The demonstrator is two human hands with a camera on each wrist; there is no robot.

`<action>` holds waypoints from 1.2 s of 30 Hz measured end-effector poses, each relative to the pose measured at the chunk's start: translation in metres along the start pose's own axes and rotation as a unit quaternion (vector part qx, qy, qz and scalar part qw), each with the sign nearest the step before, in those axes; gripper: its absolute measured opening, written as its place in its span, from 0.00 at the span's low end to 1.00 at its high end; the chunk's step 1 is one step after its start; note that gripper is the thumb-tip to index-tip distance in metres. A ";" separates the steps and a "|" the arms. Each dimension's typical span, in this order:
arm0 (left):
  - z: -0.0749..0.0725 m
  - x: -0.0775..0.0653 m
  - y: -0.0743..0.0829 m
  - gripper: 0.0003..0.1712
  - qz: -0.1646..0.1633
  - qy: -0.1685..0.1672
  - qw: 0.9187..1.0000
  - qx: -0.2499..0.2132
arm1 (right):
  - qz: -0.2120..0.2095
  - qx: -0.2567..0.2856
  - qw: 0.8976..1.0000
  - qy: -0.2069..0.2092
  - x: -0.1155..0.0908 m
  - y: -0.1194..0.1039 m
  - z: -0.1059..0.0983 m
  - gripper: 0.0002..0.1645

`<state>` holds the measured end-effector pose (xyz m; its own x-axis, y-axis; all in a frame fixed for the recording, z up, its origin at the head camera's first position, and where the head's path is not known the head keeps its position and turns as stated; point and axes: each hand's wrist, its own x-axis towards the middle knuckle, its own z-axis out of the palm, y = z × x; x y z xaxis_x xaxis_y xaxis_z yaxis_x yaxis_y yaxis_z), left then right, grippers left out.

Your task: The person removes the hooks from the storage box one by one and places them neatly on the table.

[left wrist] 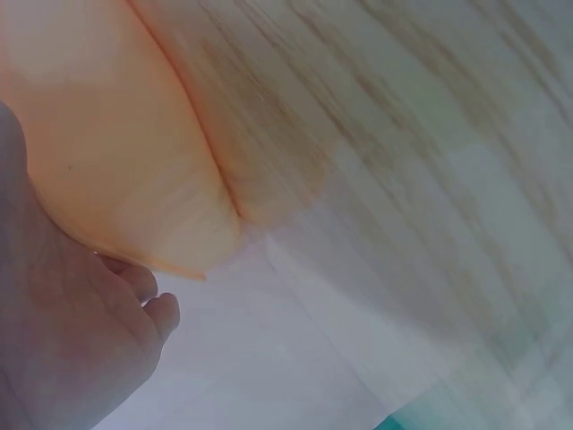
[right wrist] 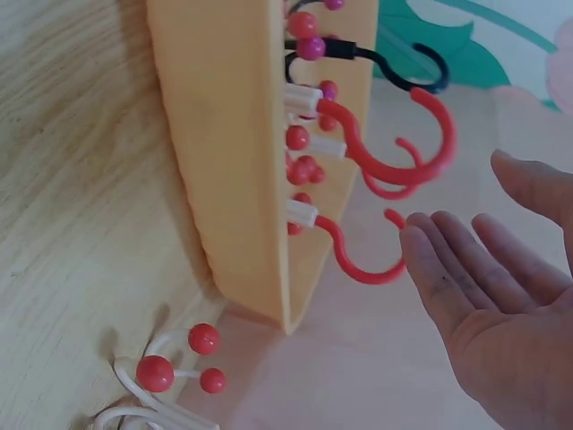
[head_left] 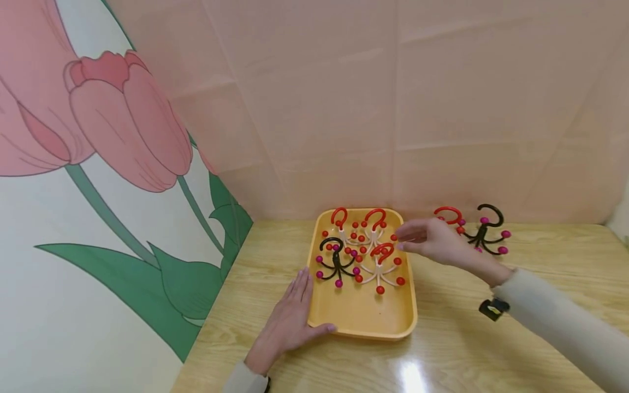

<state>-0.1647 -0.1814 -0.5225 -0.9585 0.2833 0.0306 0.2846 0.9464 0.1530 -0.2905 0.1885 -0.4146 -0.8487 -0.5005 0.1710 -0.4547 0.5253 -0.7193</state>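
Progress: we judge the work part done. Qty. 4 hooked pcs. stand in the yellow tray (head_left: 361, 319), to the L of the R hand (head_left: 437, 239) and R of the L hand (head_left: 287, 319). These are a black pc. (head_left: 337, 262), a near red-hook pc. (head_left: 379, 268), a far-L red-hook pc. (head_left: 342, 236) and a far-R red-hook pc. (head_left: 373, 236). We count qty. 2 outside, on the table (head_left: 457, 344) beyond the R hand: a loose red-hook pc. (head_left: 448, 208) and a loose black pc. (head_left: 482, 234). In our judgement, these 2 are what is left.

Orientation: the tray's long axis runs near-to-far, away from us, alongside the L fingers. Ea. pc. in the tray stands approx. upright on its splayed legs, long axis along the stem, hook at top; the hook tips curl L, away from the R hand. The loose black pc. also has its hook up, tip to L. We cannot tell the loose red-hook pc.'s stem angle; the R hand blocks it.

Hand status: L hand lies nearly flat, fingers straight along the tray's L wall, thumb extended at the near rim; nothing gripped. R hand: fingers loosely extended, thumb well apart, no pc. held; fingertips are near the hooks, contact n/a to confirm.
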 end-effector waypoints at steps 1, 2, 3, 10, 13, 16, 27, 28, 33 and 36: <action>0.000 0.000 0.000 0.75 0.001 0.001 1.000 -0.001 | 0.001 0.004 1.000 -0.006 0.001 0.000 0.002 0.18; 0.000 0.000 -0.001 0.75 0.000 0.001 1.000 0.000 | 0.001 0.007 1.000 -0.010 0.002 0.001 0.004 0.18; 0.000 0.000 -0.001 0.75 -0.001 0.000 1.000 -0.001 | -0.002 0.008 1.000 -0.014 0.003 0.001 0.005 0.19; 0.000 -0.001 -0.001 0.75 -0.002 -0.002 1.000 -0.015 | -0.004 0.020 0.999 -0.035 0.006 0.004 0.015 0.22; -0.001 -0.001 0.000 0.75 0.002 0.001 1.000 -0.015 | 0.003 0.023 0.999 -0.041 0.007 0.006 0.018 0.23; -0.001 -0.001 0.000 0.75 0.005 0.003 1.000 -0.016 | 0.011 0.022 0.999 -0.047 0.007 0.006 0.021 0.23; -0.001 0.000 -0.001 0.74 0.007 0.005 1.000 -0.023 | 0.012 0.020 0.999 -0.050 0.011 0.011 0.029 0.19; -0.001 0.000 -0.001 0.74 0.006 0.004 1.000 -0.023 | 0.011 0.020 0.999 -0.050 0.011 0.012 0.029 0.19; 0.001 0.000 -0.001 0.75 -0.001 -0.001 1.000 -0.025 | 0.012 0.015 0.999 -0.049 0.012 0.014 0.031 0.17; 0.001 0.000 -0.001 0.75 -0.004 -0.003 1.000 -0.029 | 0.017 0.015 0.998 -0.051 0.012 0.014 0.032 0.16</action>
<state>-0.1654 -0.1822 -0.5238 -0.9605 0.2773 0.0243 0.2760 0.9378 0.2104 -0.2986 0.1680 -0.4441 -0.8308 -0.5511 0.0777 -0.4166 0.5233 -0.7434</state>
